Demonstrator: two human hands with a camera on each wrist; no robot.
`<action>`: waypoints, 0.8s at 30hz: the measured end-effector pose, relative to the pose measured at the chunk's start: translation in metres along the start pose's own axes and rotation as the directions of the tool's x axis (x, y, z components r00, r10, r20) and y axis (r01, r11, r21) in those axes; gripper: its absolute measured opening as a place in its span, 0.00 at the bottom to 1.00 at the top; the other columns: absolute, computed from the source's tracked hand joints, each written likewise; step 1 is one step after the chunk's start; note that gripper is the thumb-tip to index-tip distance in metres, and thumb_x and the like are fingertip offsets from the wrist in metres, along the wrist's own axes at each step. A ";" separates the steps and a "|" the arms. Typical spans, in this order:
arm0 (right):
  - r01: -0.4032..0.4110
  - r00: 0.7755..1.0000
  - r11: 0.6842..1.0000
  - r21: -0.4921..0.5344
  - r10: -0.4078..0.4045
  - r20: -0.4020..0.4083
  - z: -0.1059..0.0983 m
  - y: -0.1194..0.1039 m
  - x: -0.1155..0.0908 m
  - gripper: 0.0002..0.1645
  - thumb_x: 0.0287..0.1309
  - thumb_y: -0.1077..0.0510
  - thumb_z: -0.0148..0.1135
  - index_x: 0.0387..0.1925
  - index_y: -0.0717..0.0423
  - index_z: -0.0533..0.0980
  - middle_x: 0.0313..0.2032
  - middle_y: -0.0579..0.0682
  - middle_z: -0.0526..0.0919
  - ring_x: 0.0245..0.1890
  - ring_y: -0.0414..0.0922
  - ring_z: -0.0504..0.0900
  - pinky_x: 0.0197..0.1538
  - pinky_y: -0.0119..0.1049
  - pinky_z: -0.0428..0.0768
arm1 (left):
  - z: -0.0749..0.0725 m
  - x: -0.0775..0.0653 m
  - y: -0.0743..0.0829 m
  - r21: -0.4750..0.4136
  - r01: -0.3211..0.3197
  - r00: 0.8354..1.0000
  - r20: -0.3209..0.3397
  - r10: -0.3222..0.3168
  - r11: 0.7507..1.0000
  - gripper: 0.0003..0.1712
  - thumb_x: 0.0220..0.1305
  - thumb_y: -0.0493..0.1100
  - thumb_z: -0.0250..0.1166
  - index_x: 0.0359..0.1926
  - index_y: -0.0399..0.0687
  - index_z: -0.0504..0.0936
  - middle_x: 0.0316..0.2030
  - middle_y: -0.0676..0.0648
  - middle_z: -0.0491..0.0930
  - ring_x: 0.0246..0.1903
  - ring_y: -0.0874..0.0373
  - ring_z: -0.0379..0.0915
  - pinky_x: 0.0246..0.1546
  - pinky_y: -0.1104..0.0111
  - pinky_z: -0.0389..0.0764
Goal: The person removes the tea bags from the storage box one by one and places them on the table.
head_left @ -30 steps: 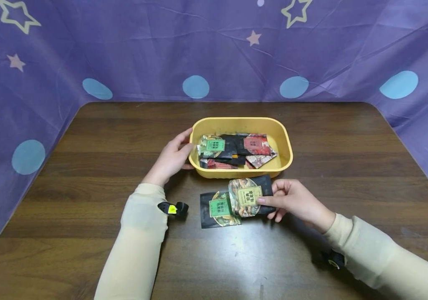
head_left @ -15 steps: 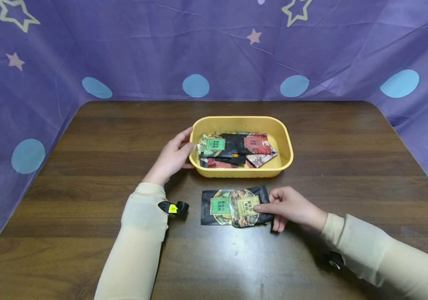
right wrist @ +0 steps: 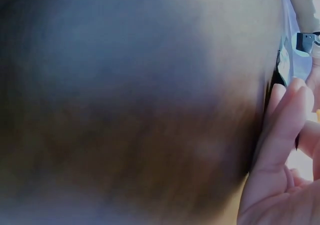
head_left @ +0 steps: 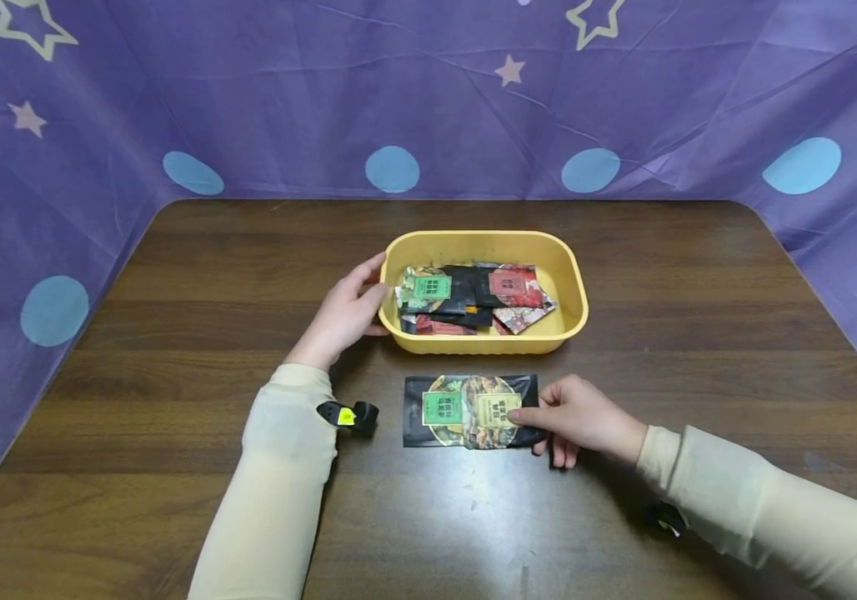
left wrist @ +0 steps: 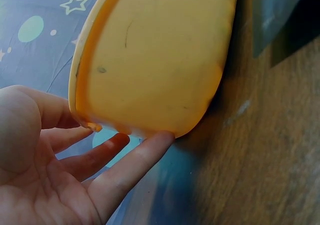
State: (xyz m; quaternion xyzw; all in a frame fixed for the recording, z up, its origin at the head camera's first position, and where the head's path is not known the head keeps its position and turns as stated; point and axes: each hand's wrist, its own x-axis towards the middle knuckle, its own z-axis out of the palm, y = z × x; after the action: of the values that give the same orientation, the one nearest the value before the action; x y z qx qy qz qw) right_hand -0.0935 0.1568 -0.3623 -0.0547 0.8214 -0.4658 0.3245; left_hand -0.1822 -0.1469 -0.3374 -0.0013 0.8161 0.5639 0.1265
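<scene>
wooden table (head_left: 136, 400), two bare hands at work. right hand (head_left: 582, 415): clamped on the yellow-label packet (head_left: 492, 412), thumb on top at its right end, other fingers mostly hidden behind and below. packet lay face up before the tub's near side, its left part over the right part of a green-label packet (head_left: 432, 412); whether it was fully flat, could not tell.

left hand (head_left: 340, 317): fingers apart and fairly straight, touching the left end of the yellow tub (head_left: 488, 345). inside the tub, a loose overlapping pile; on top, a second green-label packet (head_left: 432, 289) at left and a red-label packet (head_left: 511, 286) at right.

cream sleeves (head_left: 278, 492) on both arms. purple backdrop (head_left: 466, 108) behind, with stars and blue dots. right wrist view was mostly blurred tabletop.
</scene>
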 end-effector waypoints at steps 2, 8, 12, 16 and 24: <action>-0.009 1.000 1.000 -0.009 0.009 -0.007 0.001 -0.001 0.000 0.25 0.64 0.47 0.64 0.17 0.58 0.72 0.16 0.51 0.84 0.08 0.36 0.76 0.15 0.35 0.82 | 0.000 0.000 0.000 0.003 -0.002 1.000 0.002 0.002 1.000 0.32 0.77 0.41 0.46 0.78 0.56 0.52 0.69 0.38 0.62 0.55 0.42 0.75 0.41 0.59 0.89; -0.037 0.999 0.999 -0.036 0.036 -0.018 0.001 -0.004 0.002 0.25 0.66 0.49 0.62 0.17 0.58 0.73 0.15 0.50 0.84 0.08 0.36 0.76 0.14 0.35 0.82 | 0.000 0.000 0.000 0.007 0.000 1.000 0.005 0.000 1.000 0.32 0.77 0.41 0.45 0.78 0.57 0.51 0.70 0.38 0.61 0.55 0.42 0.75 0.41 0.59 0.89; -0.039 0.999 0.996 -0.080 0.038 -0.018 0.001 -0.005 0.004 0.25 0.66 0.49 0.61 0.16 0.59 0.73 0.13 0.49 0.83 0.07 0.36 0.75 0.13 0.36 0.81 | 0.000 0.001 0.000 0.009 0.000 1.000 0.004 0.000 1.000 0.32 0.77 0.41 0.46 0.78 0.56 0.51 0.70 0.38 0.61 0.55 0.42 0.75 0.41 0.59 0.89; -0.048 0.999 0.987 -0.152 0.046 -0.021 0.001 -0.007 0.005 0.27 0.66 0.47 0.60 0.14 0.58 0.73 0.11 0.48 0.81 0.05 0.36 0.74 0.12 0.35 0.80 | 0.001 0.001 0.000 0.013 0.003 1.000 0.002 -0.003 1.000 0.32 0.77 0.41 0.46 0.78 0.57 0.52 0.69 0.39 0.62 0.54 0.42 0.76 0.41 0.59 0.89; -0.095 0.995 0.936 -0.340 0.077 -0.067 0.000 -0.012 0.003 0.33 0.64 0.39 0.60 0.10 0.55 0.75 0.07 0.46 0.77 0.04 0.36 0.71 0.09 0.31 0.73 | 0.000 0.001 -0.001 0.007 -0.004 1.000 0.000 0.004 1.000 0.32 0.77 0.41 0.45 0.78 0.56 0.51 0.70 0.37 0.61 0.54 0.40 0.76 0.42 0.58 0.89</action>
State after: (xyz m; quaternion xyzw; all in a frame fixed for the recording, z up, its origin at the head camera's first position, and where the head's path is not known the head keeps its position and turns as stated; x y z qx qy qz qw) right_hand -0.0986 0.1490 -0.3542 -0.0621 0.8998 -0.3023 0.3083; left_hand -0.1830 -0.1475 -0.3388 0.0006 0.8182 0.5612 0.1252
